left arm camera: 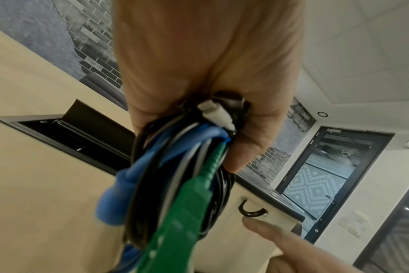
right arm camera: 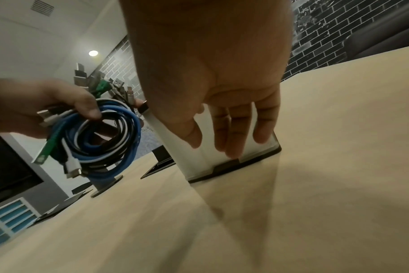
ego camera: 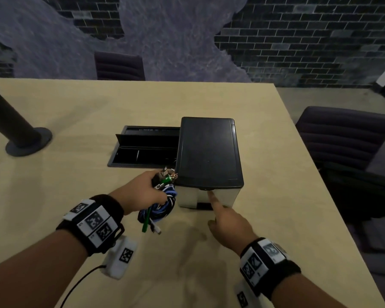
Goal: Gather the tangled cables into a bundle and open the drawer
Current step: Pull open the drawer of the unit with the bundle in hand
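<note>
The fingers (right arm camera: pixel 89 109) of the left hand (ego camera: pixel 142 192) are curled round a coiled bundle of cables (ego camera: pixel 160 207), blue, black, white and green, with the plug ends sticking up above the fist and the loops hanging below it, just above the desk (ego camera: pixel 76 107); in the left wrist view a green connector (left arm camera: pixel 187 203) and a white plug (left arm camera: pixel 213 114) show among the strands. The right hand (ego camera: pixel 229 225) holds nothing: its fingers (right arm camera: pixel 234 136) are stretched out straight toward the front of a small drawer box (ego camera: pixel 209 152), the index fingertip at the pale drawer front (ego camera: pixel 222 196) just under the black lid. The left wrist view shows a dark curved handle (left arm camera: pixel 251 210) on that front, with the fingertip just below it; whether it touches cannot be told. The box stands near the right edge of the desk, the cable bundle just beside its left front corner. Behind the bundle an open cable hatch (ego camera: pixel 142 147) is set into the desk, its flap raised. A dark post (ego camera: pixel 13 121) stands on the far left, and dark chairs (ego camera: pixel 342 138) sit beyond the desk edges.
</note>
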{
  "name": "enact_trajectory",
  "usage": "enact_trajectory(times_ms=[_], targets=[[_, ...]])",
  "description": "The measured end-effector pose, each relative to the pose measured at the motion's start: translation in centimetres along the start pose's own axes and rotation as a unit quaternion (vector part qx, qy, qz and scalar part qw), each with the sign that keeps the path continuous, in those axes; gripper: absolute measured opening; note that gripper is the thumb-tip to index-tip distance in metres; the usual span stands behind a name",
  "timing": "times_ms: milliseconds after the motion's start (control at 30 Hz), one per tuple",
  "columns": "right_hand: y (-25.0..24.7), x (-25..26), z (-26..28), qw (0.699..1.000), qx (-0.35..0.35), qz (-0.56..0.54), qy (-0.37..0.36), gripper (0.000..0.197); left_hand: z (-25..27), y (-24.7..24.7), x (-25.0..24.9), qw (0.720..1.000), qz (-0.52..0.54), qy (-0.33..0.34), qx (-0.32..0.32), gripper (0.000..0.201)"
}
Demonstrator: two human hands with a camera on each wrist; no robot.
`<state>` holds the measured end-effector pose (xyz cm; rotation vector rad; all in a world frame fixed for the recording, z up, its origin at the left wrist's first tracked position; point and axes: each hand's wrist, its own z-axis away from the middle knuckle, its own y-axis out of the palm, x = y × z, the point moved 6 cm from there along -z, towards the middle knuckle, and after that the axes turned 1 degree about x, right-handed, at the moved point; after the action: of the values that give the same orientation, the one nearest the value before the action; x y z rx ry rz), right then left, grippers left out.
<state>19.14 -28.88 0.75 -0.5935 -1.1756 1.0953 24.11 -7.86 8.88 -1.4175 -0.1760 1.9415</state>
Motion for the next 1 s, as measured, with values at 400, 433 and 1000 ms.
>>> enact_trajectory(times_ms=[400, 433, 1000], targets=[[-1.9, 2.2, 1.7, 0.999, 0.013, 0.029, 0.013, 0.081, 0.3, -0.1, -0.1, 0.999, 0.011, -0.031, -0.004, 0.031], [-2.3, 2.5, 2.0, 0.999, 0.014, 0.033, 0.015, 0.078, 0.3, -0.1, -0.1, 0.999, 0.012, -0.033, -0.005, 0.03], [-2.2, 3.4, 5.1, 0.997, 0.058, 0.048, 0.033, 0.076, 0.8, -1.1, -1.2, 0.987, -0.024, -0.114, 0.109, 0.035]])
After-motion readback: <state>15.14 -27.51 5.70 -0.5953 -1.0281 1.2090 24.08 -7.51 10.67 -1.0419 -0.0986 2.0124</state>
